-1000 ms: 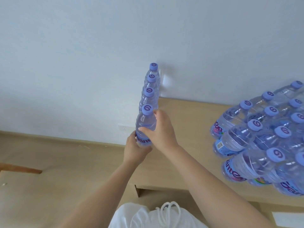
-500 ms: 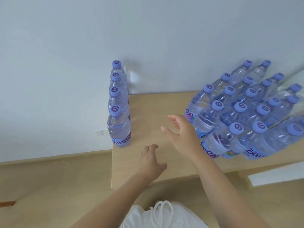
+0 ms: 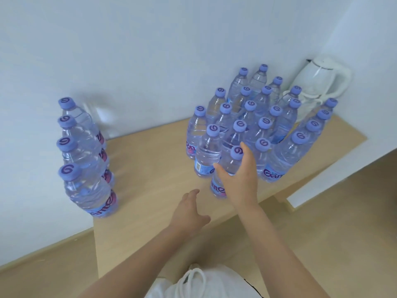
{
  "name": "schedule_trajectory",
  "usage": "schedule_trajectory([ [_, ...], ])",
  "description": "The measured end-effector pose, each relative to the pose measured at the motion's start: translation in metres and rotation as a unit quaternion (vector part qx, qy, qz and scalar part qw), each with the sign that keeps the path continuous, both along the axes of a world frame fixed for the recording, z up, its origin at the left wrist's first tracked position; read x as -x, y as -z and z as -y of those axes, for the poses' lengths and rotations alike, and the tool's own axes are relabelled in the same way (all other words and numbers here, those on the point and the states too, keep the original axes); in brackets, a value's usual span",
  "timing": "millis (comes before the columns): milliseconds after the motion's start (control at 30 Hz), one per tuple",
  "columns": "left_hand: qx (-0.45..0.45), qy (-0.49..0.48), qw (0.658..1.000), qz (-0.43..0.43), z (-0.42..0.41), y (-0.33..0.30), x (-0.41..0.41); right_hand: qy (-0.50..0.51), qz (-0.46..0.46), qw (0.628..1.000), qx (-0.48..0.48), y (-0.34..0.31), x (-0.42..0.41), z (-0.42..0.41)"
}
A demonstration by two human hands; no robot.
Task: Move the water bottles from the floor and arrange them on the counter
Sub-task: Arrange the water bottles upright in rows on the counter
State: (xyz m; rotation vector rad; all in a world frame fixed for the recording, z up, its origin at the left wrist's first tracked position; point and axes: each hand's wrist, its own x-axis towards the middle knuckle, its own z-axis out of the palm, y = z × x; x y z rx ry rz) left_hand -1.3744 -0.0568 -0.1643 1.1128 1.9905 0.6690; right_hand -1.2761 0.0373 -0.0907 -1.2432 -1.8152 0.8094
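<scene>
Several clear water bottles with purple caps stand in a single row (image 3: 86,160) along the left edge of the light wooden counter (image 3: 154,168). A larger cluster of the same bottles (image 3: 264,123) stands on the right half. My right hand (image 3: 238,179) reaches to the front bottle (image 3: 228,164) of that cluster, thumb on its left and fingers by its cap, spread and not closed round it. My left hand (image 3: 189,214) hovers over the counter's front part, fingers relaxed, holding nothing.
A white electric kettle (image 3: 318,82) stands against the wall behind the cluster at the right. A white wall runs behind the counter. Wooden floor (image 3: 43,276) shows left of and below the counter edge. Bare counter lies between the row and the cluster.
Both hands let go of the bottle set at the front of the left row. My right hand moved right to the cluster's front bottle; my left hand dropped back toward the counter's front.
</scene>
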Motion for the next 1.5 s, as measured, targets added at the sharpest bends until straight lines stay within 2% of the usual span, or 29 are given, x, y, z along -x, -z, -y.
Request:
schedule_trajectory([
  [133, -0.003, -0.014, 1.0, 0.026, 0.01, 0.001, 0.011, -0.029, 0.01, 0.999, 0.026, -0.001, 0.001, -0.011],
  [333, -0.028, -0.038, 0.999, 0.004, 0.042, -0.008, 0.039, -0.217, -0.036, 0.972, 0.08, -0.032, 0.009, 0.001],
  [400, -0.047, -0.034, 0.996, 0.062, 0.055, -0.019, 0.048, -0.295, -0.079, 0.941, 0.145, -0.054, 0.017, 0.003],
  [467, -0.088, -0.041, 0.984, 0.149, 0.07, -0.029, 0.053, -0.418, -0.122, 0.876, 0.208, -0.075, 0.029, 0.007],
  [533, -0.113, -0.083, 0.977, 0.16, 0.084, -0.035, 0.05, -0.497, -0.137, 0.817, 0.259, -0.086, 0.047, 0.014],
  [567, -0.125, -0.116, 0.973, 0.154, 0.09, -0.036, 0.048, -0.503, -0.133, 0.808, 0.276, -0.088, 0.058, 0.018],
  [633, -0.152, -0.189, 0.959, 0.146, 0.101, -0.035, 0.044, -0.48, -0.082, 0.832, 0.265, -0.088, 0.081, 0.031],
  [733, -0.178, -0.265, 0.936, 0.147, 0.115, -0.032, 0.046, -0.448, 0.105, 0.87, 0.177, -0.078, 0.107, 0.057],
  [767, -0.179, -0.277, 0.933, 0.147, 0.12, -0.032, 0.049, -0.439, 0.134, 0.875, 0.156, -0.074, 0.113, 0.066],
  [867, -0.177, -0.275, 0.933, 0.15, 0.139, -0.034, 0.06, -0.442, 0.127, 0.881, 0.113, -0.065, 0.123, 0.087],
  [1067, -0.117, -0.289, 0.944, 0.112, 0.166, -0.03, 0.079, -0.461, 0.107, 0.872, 0.122, -0.055, 0.143, 0.11],
  [1233, -0.105, -0.353, 0.929, 0.017, 0.174, -0.013, 0.083, -0.426, 0.097, 0.895, 0.089, -0.038, 0.149, 0.128],
  [1500, -0.055, -0.359, 0.932, -0.005, 0.172, 0.014, 0.098, -0.414, 0.107, 0.894, 0.13, -0.016, 0.156, 0.141],
])
